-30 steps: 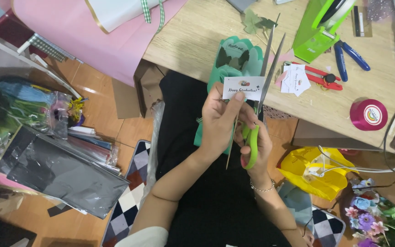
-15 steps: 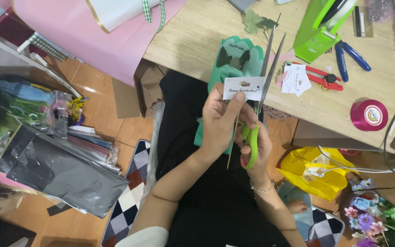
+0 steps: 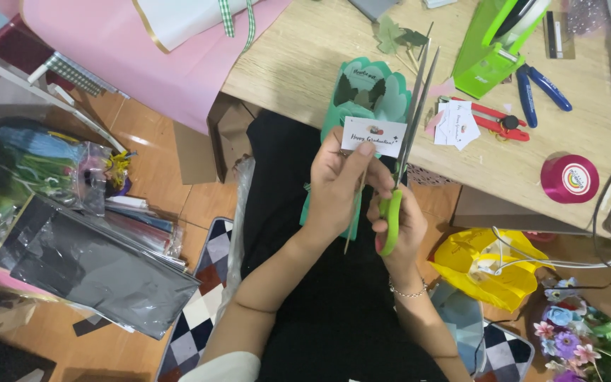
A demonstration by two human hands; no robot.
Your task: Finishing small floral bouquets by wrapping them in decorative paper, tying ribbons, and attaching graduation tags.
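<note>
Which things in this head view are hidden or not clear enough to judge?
- Thin stick: its top is hidden behind the left hand.
- Scissors: the green handles are partly covered by the right hand.
- Teal paper piece: its lower part is behind both hands.
- Flowers: cut off by the frame corner.

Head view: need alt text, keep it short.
Seen from above, the left hand holds a small white printed card while the right hand works green-handled scissors, blades open beside the card's edge. Beyond them, a wooden table holds a green tape dispenser and a pink ribbon roll.
</note>
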